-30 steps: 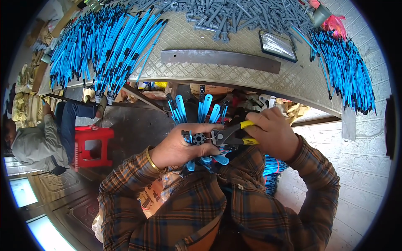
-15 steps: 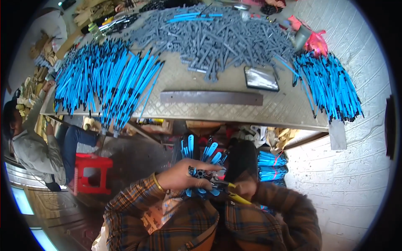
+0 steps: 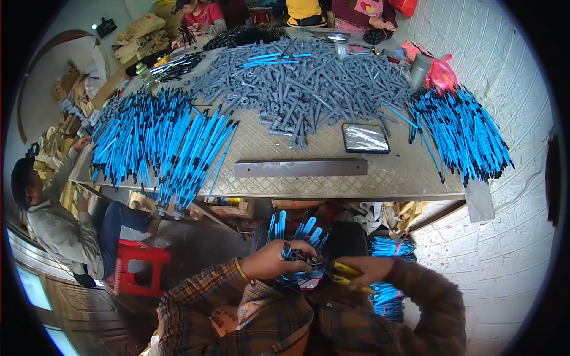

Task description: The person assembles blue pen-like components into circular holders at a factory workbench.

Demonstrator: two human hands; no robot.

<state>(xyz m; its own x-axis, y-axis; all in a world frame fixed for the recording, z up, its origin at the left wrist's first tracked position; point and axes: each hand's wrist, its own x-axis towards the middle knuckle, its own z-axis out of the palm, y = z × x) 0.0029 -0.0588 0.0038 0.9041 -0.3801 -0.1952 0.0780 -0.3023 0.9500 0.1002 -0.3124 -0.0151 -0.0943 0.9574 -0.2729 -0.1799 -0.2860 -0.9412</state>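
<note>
- low down, bending the fingers of the left hand (image 3: 266,261) tight around a dark hub (image 3: 293,255) among blue strips (image 3: 309,226)
- alongside, wrapping the right hand (image 3: 369,271) around yellow-handled pliers (image 3: 346,268), pointed at the hub
- beyond, on the table (image 3: 409,178), with a metal bar (image 3: 300,168) between heaps of blue rods (image 3: 142,133)
- farther, with silvery pins (image 3: 363,137) in a dark tray (image 3: 367,152)

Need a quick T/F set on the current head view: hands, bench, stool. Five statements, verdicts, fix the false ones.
1. The left hand grips a blue-strip assembly. True.
2. The right hand is empty. False: it holds yellow-handled pliers.
3. The flat metal bar lies on the table, nearer the person than the grey parts. True.
4. The pink bag sits at the table's left end. False: it is at the right end.
5. The stool is red. True.
</note>
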